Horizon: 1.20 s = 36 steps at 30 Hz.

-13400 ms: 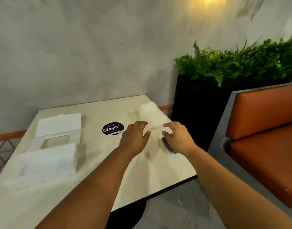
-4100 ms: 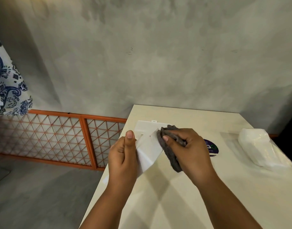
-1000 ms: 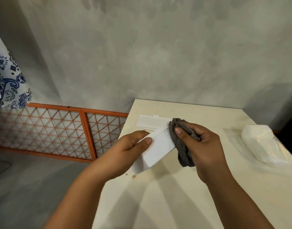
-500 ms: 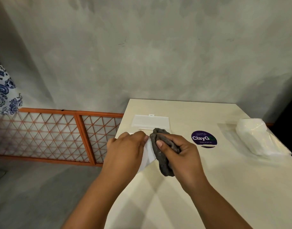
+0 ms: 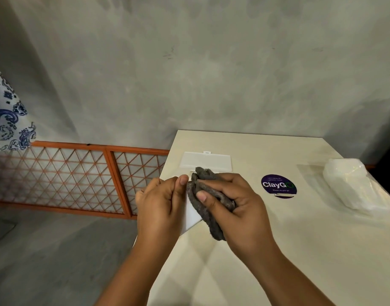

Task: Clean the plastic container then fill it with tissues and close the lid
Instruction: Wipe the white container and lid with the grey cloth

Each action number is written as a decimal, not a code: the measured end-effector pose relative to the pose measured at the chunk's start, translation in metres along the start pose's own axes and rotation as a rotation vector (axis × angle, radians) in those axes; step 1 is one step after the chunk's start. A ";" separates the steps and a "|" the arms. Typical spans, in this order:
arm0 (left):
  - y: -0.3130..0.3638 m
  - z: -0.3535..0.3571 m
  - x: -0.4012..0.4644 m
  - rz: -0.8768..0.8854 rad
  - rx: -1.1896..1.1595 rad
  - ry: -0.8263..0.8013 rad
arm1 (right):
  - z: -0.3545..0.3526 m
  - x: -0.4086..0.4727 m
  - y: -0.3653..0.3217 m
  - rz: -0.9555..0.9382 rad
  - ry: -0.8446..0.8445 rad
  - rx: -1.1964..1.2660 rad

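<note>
White plastic container (image 5: 190,214), held above the bench (image 5: 300,250) edge: we judge it light, stiff, slick, best pinched by its rim as our left hand (image 5: 162,204) does, right hand (image 5: 238,206) gripping a grey cloth (image 5: 208,208) against it.

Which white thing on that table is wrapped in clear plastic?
The tissue pack at the table's right edge, past the purple sticker. The flat white lid near the wall lies bare.
</note>
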<state>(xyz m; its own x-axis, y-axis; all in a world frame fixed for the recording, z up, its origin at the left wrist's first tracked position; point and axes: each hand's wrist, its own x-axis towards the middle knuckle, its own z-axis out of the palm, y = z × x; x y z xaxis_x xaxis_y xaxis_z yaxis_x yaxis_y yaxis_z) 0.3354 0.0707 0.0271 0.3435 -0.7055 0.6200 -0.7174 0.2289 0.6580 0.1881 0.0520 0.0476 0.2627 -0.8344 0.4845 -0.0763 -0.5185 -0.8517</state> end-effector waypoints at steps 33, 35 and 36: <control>0.004 -0.023 0.005 -0.192 -0.581 -0.147 | -0.013 0.032 -0.011 -0.329 -0.151 -0.200; 0.004 -0.021 0.006 -0.185 -0.618 -0.148 | -0.007 0.032 -0.017 -0.356 -0.173 -0.184; 0.004 -0.021 0.005 -0.185 -0.631 -0.141 | -0.007 0.033 -0.018 -0.361 -0.182 -0.178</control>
<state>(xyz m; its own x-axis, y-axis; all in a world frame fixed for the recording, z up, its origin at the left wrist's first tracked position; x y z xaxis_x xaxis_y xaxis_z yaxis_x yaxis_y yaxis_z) 0.3469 0.0823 0.0422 0.3132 -0.8420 0.4392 -0.1481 0.4135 0.8984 0.1916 0.0322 0.0800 0.4664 -0.5561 0.6879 -0.1089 -0.8078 -0.5793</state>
